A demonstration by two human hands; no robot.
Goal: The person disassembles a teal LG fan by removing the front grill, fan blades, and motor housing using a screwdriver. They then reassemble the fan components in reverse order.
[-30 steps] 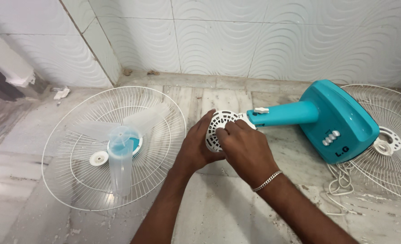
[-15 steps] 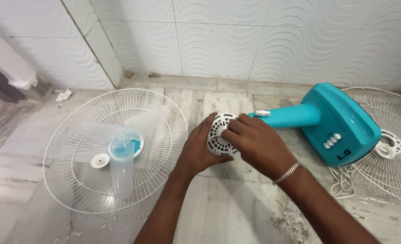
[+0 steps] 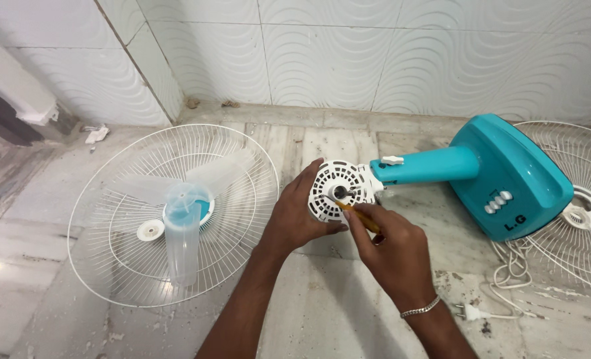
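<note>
A teal table fan body [image 3: 508, 176] lies on its side on the floor, its neck pointing left to a white round motor housing [image 3: 338, 189] with a metal shaft in the middle. My left hand [image 3: 295, 216] cups the housing from the left and below. My right hand [image 3: 392, 249] holds a yellow-handled screwdriver [image 3: 356, 213] whose tip rests at the housing's face just under the shaft. A silver bracelet sits on my right wrist.
A white wire fan guard [image 3: 122, 213] lies to the left with a translucent blue blade [image 3: 182, 219] on it. A second wire guard [image 3: 575, 206] lies behind the teal base at right. A white cord and plug [image 3: 481, 311] trail on the floor. Tiled wall behind.
My right hand has drawn back from over the housing toward me, uncovering its face and the screwdriver. The camera view shifted slightly; my left hand stays on the housing.
</note>
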